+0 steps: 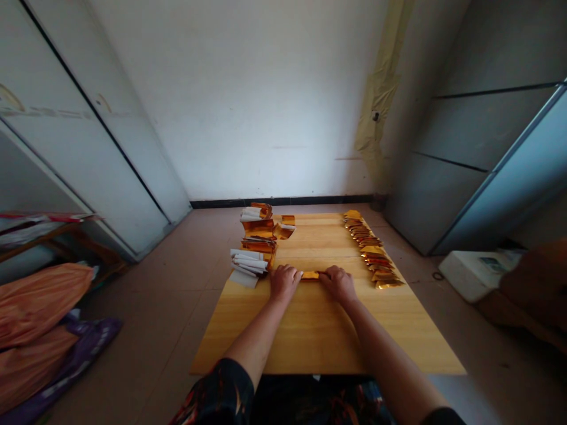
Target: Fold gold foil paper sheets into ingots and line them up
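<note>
A narrow folded strip of gold foil paper (310, 275) lies level across the middle of the wooden table. My left hand (284, 282) is closed on its left end, fingers curled. At the other end my right hand (339, 283) grips it the same way. Just beyond my left hand are stacks of gold foil paper with white backing (259, 243), spread along the table's left edge. A row of folded gold foil pieces (372, 251) runs down the right side, overlapping one another. What my fingertips do under the strip is hidden.
The wooden table (328, 330) stands before me, a white wall behind it. Loose gold sheets (286, 227) lie near its far left. To the right are a grey refrigerator (469, 136) and a white box (469, 274); orange cloth (44, 301) and white cabinets (88, 118) are left.
</note>
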### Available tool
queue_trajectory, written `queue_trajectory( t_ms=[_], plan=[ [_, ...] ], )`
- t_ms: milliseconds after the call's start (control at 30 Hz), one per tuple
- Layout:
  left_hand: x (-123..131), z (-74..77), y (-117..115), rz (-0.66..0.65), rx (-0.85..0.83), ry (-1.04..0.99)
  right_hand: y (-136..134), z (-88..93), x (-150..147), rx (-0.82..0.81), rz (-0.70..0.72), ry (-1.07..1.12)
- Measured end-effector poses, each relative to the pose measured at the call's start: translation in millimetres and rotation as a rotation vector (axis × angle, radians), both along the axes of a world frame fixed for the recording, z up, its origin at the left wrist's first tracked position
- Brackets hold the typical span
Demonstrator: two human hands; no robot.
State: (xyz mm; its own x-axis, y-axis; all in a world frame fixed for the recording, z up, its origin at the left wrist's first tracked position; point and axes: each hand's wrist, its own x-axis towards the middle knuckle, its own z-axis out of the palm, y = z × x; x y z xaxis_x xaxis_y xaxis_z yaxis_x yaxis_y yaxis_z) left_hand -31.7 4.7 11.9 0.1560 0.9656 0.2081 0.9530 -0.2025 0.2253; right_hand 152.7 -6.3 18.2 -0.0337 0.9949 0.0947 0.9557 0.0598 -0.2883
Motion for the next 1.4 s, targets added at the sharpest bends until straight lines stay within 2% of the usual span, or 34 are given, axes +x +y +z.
queue_trajectory(
  t_ms=[167,600,833,1400],
  plan=[
    [4.7,-0.6,8.4,0.054,-0.011,0.035,2.3,-1.3,-11.5,0.027,-0.081,-0.056],
    [8.7,-5.2,13.5,0.118,-0.024,0.031,-3.7,-13.9,-19.4,0.100,-0.126,-0.124],
    [0.8,-4.2,6.8,0.081,-0.052,-0.066,-3.8,-10.8,-19.3,0.043,-0.134,-0.094],
    [12.2,-4.2,-1.1,0.113,-0.009,0.061,4.7,-2.5,-14.2,-0.048,-0.098,-0.123]
  ],
)
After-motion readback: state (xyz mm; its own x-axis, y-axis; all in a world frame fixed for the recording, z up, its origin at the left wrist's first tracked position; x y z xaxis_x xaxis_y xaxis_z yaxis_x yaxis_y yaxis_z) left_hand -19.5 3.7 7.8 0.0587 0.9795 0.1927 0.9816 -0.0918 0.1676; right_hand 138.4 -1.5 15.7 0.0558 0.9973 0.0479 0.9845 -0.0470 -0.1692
